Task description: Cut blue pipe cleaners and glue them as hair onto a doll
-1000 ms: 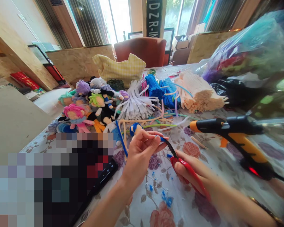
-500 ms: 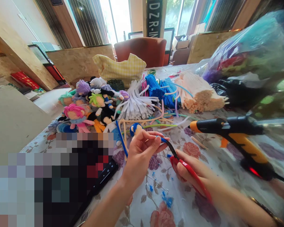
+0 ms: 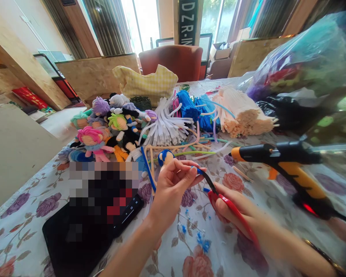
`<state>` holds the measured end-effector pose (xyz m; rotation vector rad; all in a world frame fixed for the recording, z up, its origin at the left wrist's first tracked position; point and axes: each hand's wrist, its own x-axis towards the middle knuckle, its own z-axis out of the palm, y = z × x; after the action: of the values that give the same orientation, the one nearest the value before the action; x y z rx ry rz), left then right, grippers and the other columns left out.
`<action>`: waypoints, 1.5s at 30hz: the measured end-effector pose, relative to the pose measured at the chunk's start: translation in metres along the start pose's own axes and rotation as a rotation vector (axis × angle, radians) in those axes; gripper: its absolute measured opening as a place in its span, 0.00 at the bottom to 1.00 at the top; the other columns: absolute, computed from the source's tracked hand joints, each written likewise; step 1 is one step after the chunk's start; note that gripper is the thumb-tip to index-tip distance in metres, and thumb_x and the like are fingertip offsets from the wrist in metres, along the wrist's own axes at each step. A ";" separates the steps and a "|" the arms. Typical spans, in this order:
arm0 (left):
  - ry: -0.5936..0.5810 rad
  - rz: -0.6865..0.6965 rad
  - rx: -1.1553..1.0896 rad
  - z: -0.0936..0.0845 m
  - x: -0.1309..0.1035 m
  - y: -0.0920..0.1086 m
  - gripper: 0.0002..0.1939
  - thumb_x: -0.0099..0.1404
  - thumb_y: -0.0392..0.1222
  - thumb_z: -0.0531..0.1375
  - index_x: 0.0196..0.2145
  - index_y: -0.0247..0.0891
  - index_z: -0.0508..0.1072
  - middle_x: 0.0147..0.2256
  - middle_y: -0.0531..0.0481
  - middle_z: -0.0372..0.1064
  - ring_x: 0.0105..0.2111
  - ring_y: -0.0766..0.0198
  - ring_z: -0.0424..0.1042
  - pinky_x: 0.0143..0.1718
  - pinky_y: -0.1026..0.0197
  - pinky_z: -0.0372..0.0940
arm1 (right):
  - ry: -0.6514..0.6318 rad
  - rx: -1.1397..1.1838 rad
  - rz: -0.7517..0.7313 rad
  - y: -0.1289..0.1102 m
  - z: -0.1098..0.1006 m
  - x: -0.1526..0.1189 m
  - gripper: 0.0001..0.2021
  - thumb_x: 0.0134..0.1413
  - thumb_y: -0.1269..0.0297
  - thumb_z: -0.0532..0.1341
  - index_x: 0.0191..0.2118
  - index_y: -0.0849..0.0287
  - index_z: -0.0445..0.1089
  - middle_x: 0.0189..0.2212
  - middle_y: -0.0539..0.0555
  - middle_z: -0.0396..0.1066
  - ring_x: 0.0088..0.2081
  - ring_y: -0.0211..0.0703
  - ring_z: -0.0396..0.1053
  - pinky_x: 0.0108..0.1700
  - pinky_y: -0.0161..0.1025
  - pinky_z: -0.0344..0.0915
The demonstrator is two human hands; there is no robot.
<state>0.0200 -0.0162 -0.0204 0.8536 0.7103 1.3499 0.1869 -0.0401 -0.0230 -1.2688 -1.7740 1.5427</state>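
My left hand [image 3: 173,184] pinches a short piece of blue pipe cleaner [image 3: 200,171] between thumb and fingers. Red-handled scissors [image 3: 233,211] are in my right hand [image 3: 236,206], with their dark blades touching the blue piece by my left fingertips. Just behind my left hand is a small doll's head [image 3: 165,157] with blue hair, its lower part hidden by the hand. A bent blue pipe cleaner [image 3: 147,167] lies to its left. Under my hands, blue fluff clippings [image 3: 203,242] are scattered on the flowered tablecloth [image 3: 175,265].
A glue gun [image 3: 291,161] with a red light stands at right. Bundles of white [image 3: 167,125], blue [image 3: 188,105] and peach pipe cleaners [image 3: 242,115] lie behind. Several fuzzy dolls [image 3: 93,140] pile up at left, beyond a black, partly pixelated device [image 3: 72,238]. A plastic bag [image 3: 300,57] bulges at far right.
My hands and the scissors have hardly moved. At the lower left the pixelated patch has shrunk, so more of the black device and tablecloth shows.
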 end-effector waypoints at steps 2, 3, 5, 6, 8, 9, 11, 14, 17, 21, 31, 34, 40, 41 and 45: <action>0.007 -0.004 0.007 0.000 0.000 0.000 0.10 0.59 0.36 0.66 0.25 0.34 0.67 0.35 0.54 0.72 0.37 0.65 0.78 0.42 0.63 0.74 | -0.009 0.010 0.001 0.000 0.000 0.000 0.28 0.55 0.31 0.48 0.31 0.55 0.54 0.25 0.46 0.52 0.26 0.37 0.50 0.26 0.36 0.50; 0.010 -0.005 0.008 0.000 0.000 0.001 0.11 0.59 0.36 0.66 0.25 0.34 0.67 0.35 0.54 0.72 0.37 0.65 0.78 0.42 0.62 0.74 | -0.012 0.014 -0.005 0.001 0.000 0.000 0.27 0.56 0.32 0.48 0.31 0.55 0.54 0.24 0.46 0.52 0.26 0.37 0.50 0.26 0.36 0.50; 0.015 -0.010 0.009 0.001 -0.001 0.001 0.11 0.58 0.37 0.67 0.25 0.35 0.67 0.35 0.54 0.72 0.37 0.64 0.78 0.43 0.60 0.74 | -0.007 0.015 -0.017 0.004 0.000 -0.001 0.26 0.57 0.33 0.48 0.32 0.55 0.55 0.25 0.46 0.52 0.26 0.37 0.49 0.26 0.35 0.49; 0.017 -0.013 0.009 0.001 -0.001 0.001 0.11 0.58 0.37 0.67 0.24 0.35 0.67 0.35 0.54 0.72 0.37 0.64 0.78 0.43 0.60 0.73 | -0.001 0.015 -0.022 0.006 0.000 -0.001 0.26 0.57 0.34 0.48 0.32 0.55 0.55 0.25 0.46 0.53 0.26 0.37 0.49 0.26 0.35 0.49; 0.020 -0.019 0.011 0.002 -0.001 0.002 0.12 0.56 0.38 0.68 0.24 0.34 0.67 0.35 0.54 0.71 0.37 0.64 0.78 0.44 0.58 0.73 | 0.010 0.008 -0.025 0.007 0.000 -0.002 0.26 0.57 0.34 0.48 0.31 0.56 0.55 0.26 0.47 0.53 0.27 0.38 0.49 0.26 0.35 0.49; 0.023 -0.022 0.012 0.003 -0.001 0.003 0.12 0.56 0.38 0.68 0.24 0.34 0.67 0.35 0.54 0.71 0.37 0.64 0.78 0.44 0.58 0.73 | 0.013 0.006 -0.023 0.007 0.000 -0.002 0.27 0.57 0.33 0.48 0.31 0.56 0.55 0.26 0.47 0.54 0.27 0.38 0.49 0.26 0.35 0.49; 0.027 -0.025 0.013 0.003 -0.001 0.003 0.12 0.56 0.38 0.68 0.24 0.34 0.68 0.35 0.54 0.71 0.37 0.64 0.78 0.44 0.58 0.73 | 0.017 0.015 -0.014 0.005 0.000 -0.003 0.27 0.56 0.33 0.49 0.32 0.56 0.57 0.25 0.47 0.53 0.26 0.37 0.49 0.25 0.35 0.49; 0.028 -0.028 0.008 0.004 0.000 0.004 0.12 0.56 0.38 0.68 0.24 0.34 0.67 0.35 0.54 0.71 0.36 0.65 0.78 0.43 0.60 0.73 | 0.004 0.036 0.003 0.000 0.000 -0.003 0.27 0.55 0.32 0.49 0.32 0.56 0.57 0.24 0.46 0.52 0.26 0.37 0.49 0.25 0.35 0.49; 0.027 -0.029 0.004 0.004 0.000 0.004 0.12 0.56 0.37 0.68 0.24 0.34 0.68 0.35 0.54 0.71 0.36 0.65 0.78 0.41 0.62 0.73 | 0.008 0.013 0.003 -0.001 0.000 -0.002 0.28 0.54 0.31 0.48 0.30 0.56 0.54 0.27 0.47 0.54 0.28 0.38 0.50 0.28 0.36 0.51; 0.030 -0.029 0.018 0.004 -0.001 0.004 0.12 0.55 0.38 0.68 0.24 0.34 0.68 0.35 0.54 0.71 0.37 0.64 0.78 0.40 0.62 0.73 | 0.006 0.016 0.010 0.007 0.001 -0.001 0.26 0.58 0.34 0.48 0.32 0.56 0.56 0.25 0.46 0.52 0.26 0.37 0.49 0.25 0.35 0.49; 0.012 -0.017 -0.012 0.003 -0.001 0.004 0.12 0.56 0.38 0.68 0.24 0.35 0.68 0.35 0.54 0.71 0.37 0.62 0.78 0.45 0.57 0.73 | 0.024 -0.041 -0.128 0.015 0.000 0.002 0.28 0.58 0.33 0.45 0.35 0.56 0.61 0.27 0.49 0.58 0.28 0.40 0.54 0.29 0.37 0.55; 0.016 -0.004 -0.011 0.003 0.000 0.004 0.11 0.57 0.38 0.67 0.25 0.35 0.68 0.35 0.54 0.72 0.38 0.62 0.78 0.45 0.56 0.73 | 0.023 -0.049 -0.146 0.017 0.000 0.003 0.29 0.58 0.33 0.45 0.36 0.57 0.63 0.26 0.49 0.58 0.27 0.40 0.54 0.28 0.37 0.55; 0.018 -0.014 0.002 0.002 0.000 0.004 0.11 0.58 0.37 0.67 0.25 0.35 0.68 0.35 0.55 0.72 0.37 0.64 0.78 0.43 0.60 0.74 | 0.063 -0.039 -0.112 0.010 -0.001 -0.001 0.26 0.59 0.36 0.50 0.38 0.58 0.66 0.28 0.51 0.62 0.29 0.40 0.57 0.29 0.37 0.58; 0.016 -0.017 0.003 0.002 -0.001 0.004 0.11 0.58 0.37 0.67 0.25 0.35 0.68 0.35 0.55 0.72 0.37 0.64 0.78 0.42 0.61 0.74 | 0.051 -0.040 -0.101 0.008 -0.002 -0.001 0.26 0.58 0.37 0.51 0.37 0.58 0.66 0.28 0.51 0.62 0.29 0.41 0.57 0.29 0.37 0.58; 0.017 -0.026 0.005 0.002 -0.001 0.003 0.11 0.58 0.36 0.67 0.25 0.35 0.68 0.35 0.55 0.72 0.37 0.65 0.78 0.42 0.63 0.73 | 0.020 -0.037 -0.050 0.006 -0.002 -0.002 0.22 0.59 0.40 0.52 0.36 0.57 0.64 0.28 0.50 0.61 0.29 0.40 0.56 0.29 0.36 0.56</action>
<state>0.0195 -0.0174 -0.0167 0.8349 0.7355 1.3336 0.1916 -0.0409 -0.0278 -1.2438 -1.8161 1.4714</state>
